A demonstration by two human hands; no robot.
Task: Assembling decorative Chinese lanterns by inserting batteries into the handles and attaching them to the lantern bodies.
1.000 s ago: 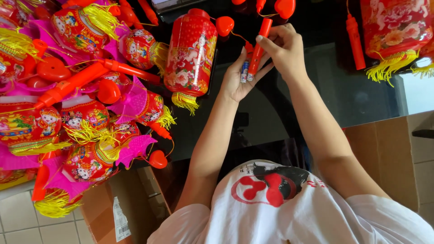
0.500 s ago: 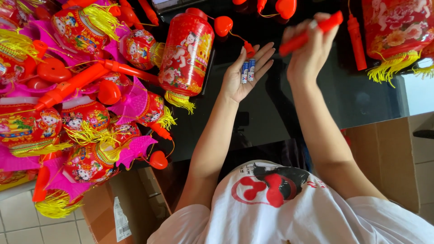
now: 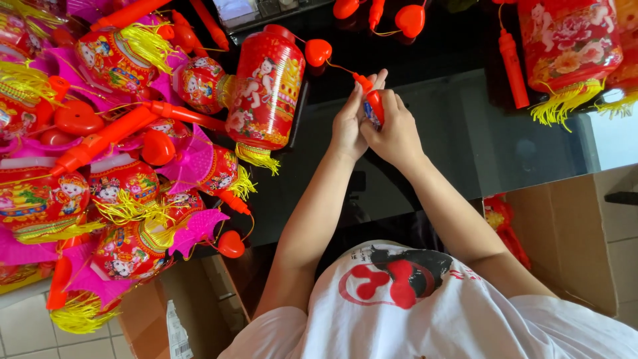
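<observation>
- Head view: both hands meet over the dark glass table (image 3: 465, 133), pressed close together.
- L hand (image 3: 349, 123): fingers up and half curled, cupping the red handle (image 3: 375, 105) from its side.
- R hand (image 3: 397, 129): closed round the same handle, thumb side twd the L hand; red tip pokes out above the knuckles.
- Small blue-white bit sits betw the palms, just under the red tip; can't tell what it is.
- Thin wire runs from the handle's top up-left to a red heart (image 3: 318, 51).
- Heart sits just beside a big red lantern (image 3: 266, 90), lying left of the L hand, yellow tassel at its near end.
- Farther left of L hand: pile of lanterns (image 3: 113, 166), pink paper, orange sticks, hearts.
- Well right of R hand: another lantern (image 3: 570, 46) w/ yellow fringe, red stick (image 3: 512, 66) next to it.
- Cardboard box (image 3: 565, 239) near the R elbow.
</observation>
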